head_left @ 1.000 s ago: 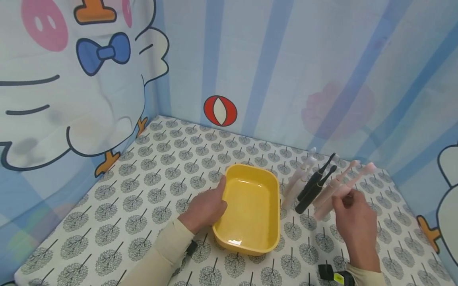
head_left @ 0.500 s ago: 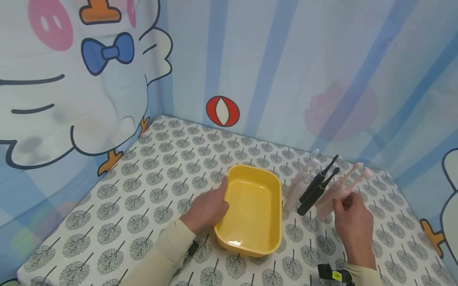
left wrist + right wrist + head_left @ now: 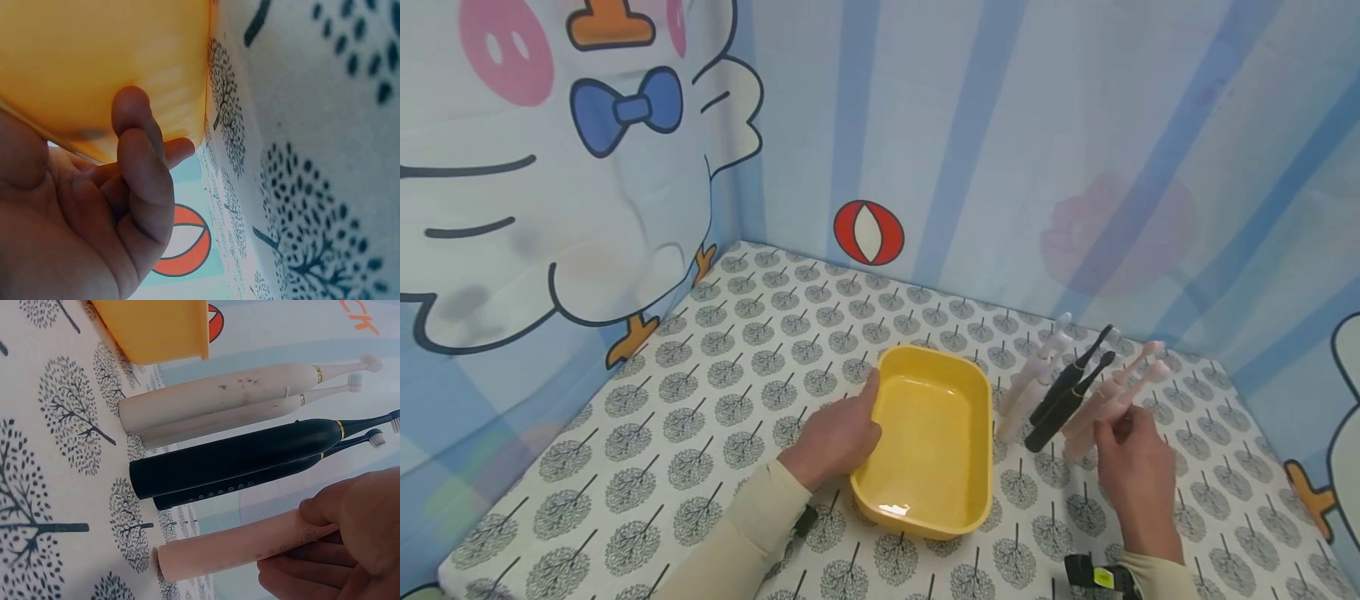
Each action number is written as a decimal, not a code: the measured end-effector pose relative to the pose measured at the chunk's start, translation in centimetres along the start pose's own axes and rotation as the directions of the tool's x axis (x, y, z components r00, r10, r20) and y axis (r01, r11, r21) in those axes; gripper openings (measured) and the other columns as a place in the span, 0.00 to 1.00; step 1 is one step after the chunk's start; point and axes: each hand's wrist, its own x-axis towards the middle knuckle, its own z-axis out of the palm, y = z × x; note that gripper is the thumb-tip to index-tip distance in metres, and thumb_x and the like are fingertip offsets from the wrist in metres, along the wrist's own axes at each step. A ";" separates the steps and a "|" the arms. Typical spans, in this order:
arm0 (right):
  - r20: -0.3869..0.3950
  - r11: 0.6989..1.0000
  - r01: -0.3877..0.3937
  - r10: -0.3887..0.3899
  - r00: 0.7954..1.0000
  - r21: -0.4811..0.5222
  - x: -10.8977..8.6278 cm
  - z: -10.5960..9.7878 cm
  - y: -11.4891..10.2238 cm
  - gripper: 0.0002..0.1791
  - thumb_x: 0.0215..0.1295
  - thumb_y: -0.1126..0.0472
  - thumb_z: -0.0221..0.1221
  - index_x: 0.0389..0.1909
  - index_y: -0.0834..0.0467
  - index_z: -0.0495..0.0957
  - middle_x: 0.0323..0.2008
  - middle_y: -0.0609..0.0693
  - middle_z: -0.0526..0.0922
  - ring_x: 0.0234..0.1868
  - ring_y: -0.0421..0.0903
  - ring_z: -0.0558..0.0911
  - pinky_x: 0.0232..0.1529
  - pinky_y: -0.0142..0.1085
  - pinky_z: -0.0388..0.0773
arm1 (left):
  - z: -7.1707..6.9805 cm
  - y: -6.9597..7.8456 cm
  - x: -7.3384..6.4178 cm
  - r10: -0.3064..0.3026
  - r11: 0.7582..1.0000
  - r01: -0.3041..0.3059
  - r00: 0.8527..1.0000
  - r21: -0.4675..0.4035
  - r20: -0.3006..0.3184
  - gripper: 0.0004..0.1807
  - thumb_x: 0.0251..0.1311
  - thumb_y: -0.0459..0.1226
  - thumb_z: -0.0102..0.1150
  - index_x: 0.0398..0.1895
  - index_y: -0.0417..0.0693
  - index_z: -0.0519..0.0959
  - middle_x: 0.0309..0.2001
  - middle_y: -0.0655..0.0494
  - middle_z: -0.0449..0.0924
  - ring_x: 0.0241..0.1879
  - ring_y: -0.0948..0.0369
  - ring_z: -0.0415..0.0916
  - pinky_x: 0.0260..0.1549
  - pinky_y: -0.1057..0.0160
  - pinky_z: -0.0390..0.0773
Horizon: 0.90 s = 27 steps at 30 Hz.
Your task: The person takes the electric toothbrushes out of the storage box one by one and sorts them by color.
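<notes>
A yellow rectangular tub (image 3: 925,442) stands on the cloth. My left hand (image 3: 835,433) grips its left side, thumb over the rim and fingers against the outer wall (image 3: 75,56). Over to the right, my right hand (image 3: 1138,471) pinches a pink electric toothbrush (image 3: 240,545) by its upper handle, thumb on one side and fingers on the other. That toothbrush is upright, its base at the cloth; my hand hides its head in the right wrist view. Another pink toothbrush (image 3: 1093,400) stands just behind it.
Two black electric toothbrushes (image 3: 237,459) and two white ones (image 3: 219,397) stand upright between the tub and the pink pair. A tree-patterned cloth (image 3: 700,400) covers the table. Cartoon-printed curtains (image 3: 910,142) hang behind and at the sides.
The held pink toothbrush has come down slightly and moved left, closer to the other pink one, with my right hand. The left hand and tub stay put; the head view shifted a little.
</notes>
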 end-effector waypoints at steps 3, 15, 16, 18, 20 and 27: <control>-0.003 1.000 0.001 -0.001 1.000 -0.002 0.0 0.3 0.3 0.27 0.73 0.56 0.49 0.63 0.72 0.62 0.51 0.71 0.74 0.48 0.66 0.77 0.37 0.54 0.76 | 0.0 0.0 0.0 -0.002 1.000 0.002 1.000 0.000 0.001 0.42 0.66 0.38 0.46 0.78 0.44 0.38 0.26 0.55 0.72 0.17 0.59 0.69 0.19 0.60 0.71; -0.008 1.000 -0.008 0.008 1.000 0.013 -0.2 0.5 0.6 0.28 0.72 0.56 0.48 0.64 0.71 0.62 0.52 0.71 0.75 0.48 0.65 0.78 0.36 0.54 0.77 | 0.0 0.1 -0.1 0.006 1.000 -0.006 1.000 0.004 -0.007 0.42 0.66 0.38 0.46 0.78 0.43 0.38 0.28 0.53 0.74 0.17 0.59 0.69 0.19 0.60 0.71; -0.008 1.000 -0.013 0.013 1.000 0.008 -0.1 0.6 0.6 0.28 0.72 0.56 0.49 0.64 0.71 0.62 0.52 0.71 0.74 0.49 0.65 0.77 0.36 0.54 0.77 | 0.0 0.1 -0.1 0.006 1.000 -0.006 1.000 0.004 -0.005 0.42 0.66 0.38 0.46 0.78 0.43 0.38 0.29 0.53 0.74 0.17 0.59 0.69 0.19 0.60 0.71; -0.011 1.000 -0.025 0.025 1.000 0.001 0.1 0.6 0.6 0.28 0.71 0.56 0.49 0.64 0.71 0.62 0.53 0.71 0.74 0.50 0.66 0.77 0.38 0.55 0.77 | 0.0 0.1 -0.1 0.006 1.000 -0.006 1.000 0.003 -0.001 0.42 0.65 0.38 0.46 0.78 0.43 0.38 0.29 0.53 0.74 0.17 0.59 0.69 0.20 0.60 0.71; -0.010 0.999 -0.038 0.038 0.999 -0.003 0.2 0.6 0.5 0.28 0.70 0.56 0.49 0.64 0.71 0.62 0.54 0.71 0.74 0.52 0.66 0.76 0.40 0.55 0.76 | 0.0 0.1 -0.1 0.006 1.000 -0.006 1.000 0.004 0.002 0.42 0.66 0.38 0.46 0.78 0.43 0.38 0.30 0.53 0.75 0.17 0.59 0.69 0.20 0.60 0.71; -0.002 0.998 -0.058 0.058 0.998 0.017 0.3 0.5 0.4 0.31 0.70 0.55 0.50 0.67 0.70 0.60 0.57 0.70 0.72 0.55 0.66 0.75 0.42 0.56 0.76 | 0.0 -0.1 0.0 0.015 1.000 -0.015 1.000 0.011 -0.010 0.42 0.65 0.38 0.46 0.78 0.43 0.38 0.27 0.54 0.73 0.17 0.59 0.68 0.20 0.60 0.71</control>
